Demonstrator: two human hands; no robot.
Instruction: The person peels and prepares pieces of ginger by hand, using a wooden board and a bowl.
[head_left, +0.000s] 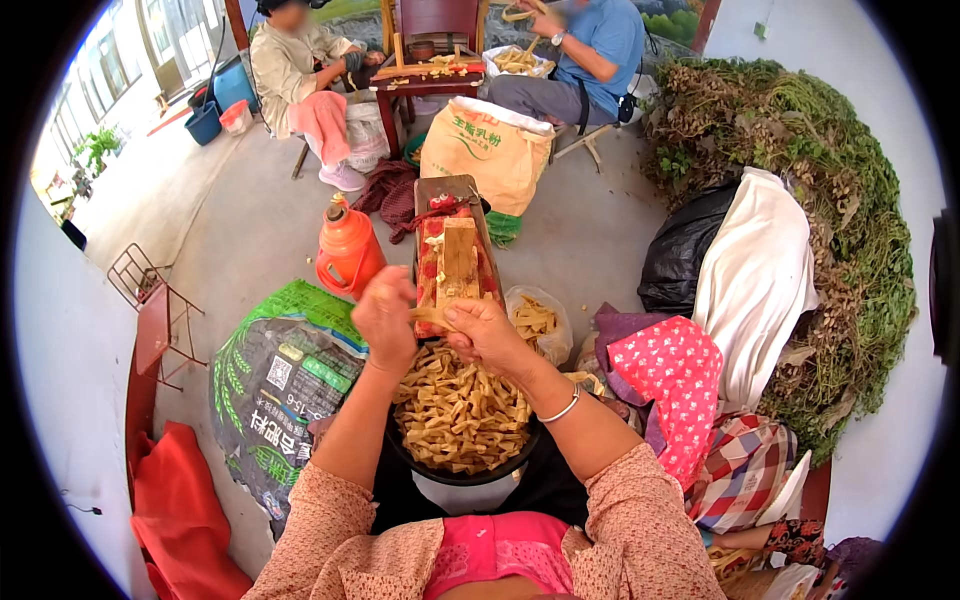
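Note:
Between my hands a tan strip (433, 318) of pliable material is stretched, above a dark round basin (466, 478). My right hand (481, 334), with a metal bangle on its wrist, pinches the strip's right end. My left hand (385, 319) is at the strip's left end, its fingers blurred, so its hold is unclear. The basin on my lap is heaped with short folded tan pieces (461, 412). Just beyond my hands, a wooden block (459, 259) rests on a red patterned cloth (430, 255) over a narrow bench (448, 184).
An orange thermos (349, 247) and a printed sack (289, 390) stand left. A clear bag (541, 319) of strips is right of the bench, near a floral cloth (667, 382). Beyond are a paper sack (484, 154) and two seated people. Dried plants (840, 225) are piled right.

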